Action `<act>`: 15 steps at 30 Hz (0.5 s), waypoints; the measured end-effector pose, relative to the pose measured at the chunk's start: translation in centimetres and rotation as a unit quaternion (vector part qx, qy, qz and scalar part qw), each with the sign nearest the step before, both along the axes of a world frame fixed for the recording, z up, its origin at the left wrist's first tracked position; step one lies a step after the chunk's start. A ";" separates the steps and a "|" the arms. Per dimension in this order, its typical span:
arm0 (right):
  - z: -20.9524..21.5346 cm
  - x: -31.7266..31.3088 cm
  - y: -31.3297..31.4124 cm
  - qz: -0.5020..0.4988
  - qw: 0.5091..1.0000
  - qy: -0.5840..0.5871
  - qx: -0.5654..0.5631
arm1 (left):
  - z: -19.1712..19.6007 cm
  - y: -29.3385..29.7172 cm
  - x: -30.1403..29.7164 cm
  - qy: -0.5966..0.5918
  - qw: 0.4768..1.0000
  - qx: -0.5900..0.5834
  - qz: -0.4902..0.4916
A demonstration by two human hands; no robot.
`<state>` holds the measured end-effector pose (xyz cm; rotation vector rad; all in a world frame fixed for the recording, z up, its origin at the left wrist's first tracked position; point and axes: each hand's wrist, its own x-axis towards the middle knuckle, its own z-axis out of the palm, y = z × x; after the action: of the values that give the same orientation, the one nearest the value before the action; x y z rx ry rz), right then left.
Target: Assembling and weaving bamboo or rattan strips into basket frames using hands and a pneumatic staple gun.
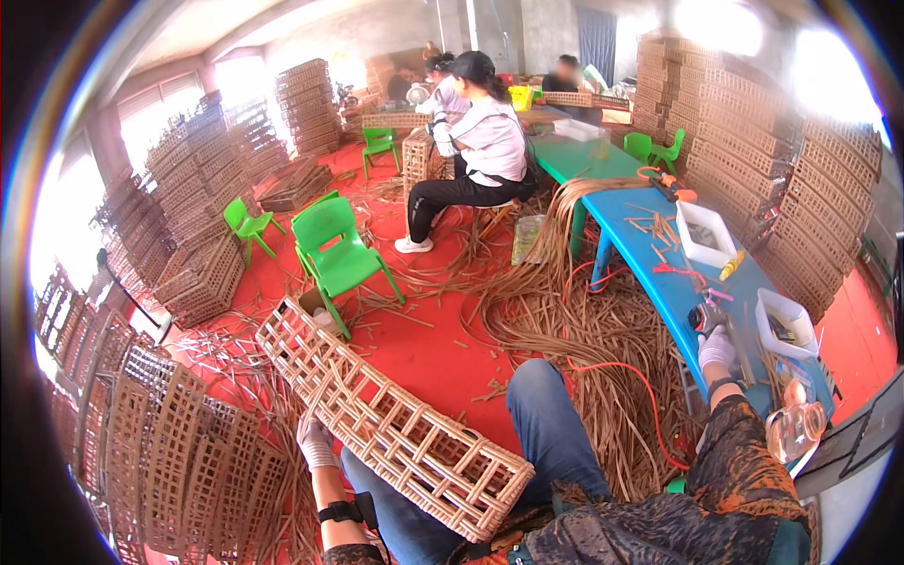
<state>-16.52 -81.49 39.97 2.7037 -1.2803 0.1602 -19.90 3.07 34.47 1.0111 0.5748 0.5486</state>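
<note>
A long, narrow woven rattan basket [395, 414] with an open lattice lies tilted across my lap, its near end by my thigh. My left hand [315, 441], in a white glove, grips the basket's left long side, some fingers hidden behind the weave. Out to the right, my gloved right hand [718, 348] is closed round a dark hand tool [704, 317] at the blue table [629, 221]. The exact kind of tool is too small to make out.
White plastic bins [704, 235] and cut strips [659, 231] lie on the table, with a clear jar [796, 428] at its near end. Loose rattan strands [574, 348] and an orange hose [645, 391] cover the floor. Stacked baskets [169, 443], a green chair [339, 250] and a seated co-worker [485, 141] surround me.
</note>
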 end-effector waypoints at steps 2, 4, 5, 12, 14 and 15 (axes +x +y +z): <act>0.1 0.0 -0.1 0.003 1.000 0.005 0.006 | -0.9 0.6 0.4 0.002 1.000 -0.005 0.012; 0.2 0.0 -0.3 0.000 1.000 0.017 0.013 | -2.3 1.4 0.8 -0.005 1.000 0.001 0.011; 0.3 0.0 -0.4 0.008 1.000 0.016 0.019 | -3.1 1.9 0.9 -0.020 1.000 0.006 0.004; 0.3 0.3 -2.3 0.026 0.997 0.028 0.060 | -7.2 4.8 1.5 0.085 0.996 0.007 -0.011; 0.9 0.3 -2.6 0.019 0.998 0.028 0.060 | -6.9 4.9 1.3 0.058 0.997 -0.018 -0.041; 1.5 0.2 -2.6 0.026 0.997 0.006 0.070 | -6.6 4.9 1.2 0.084 0.995 -0.001 -0.048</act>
<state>-16.35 -84.10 41.45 2.8526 -1.2622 0.0604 -18.70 7.96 27.88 1.0832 0.6718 0.3804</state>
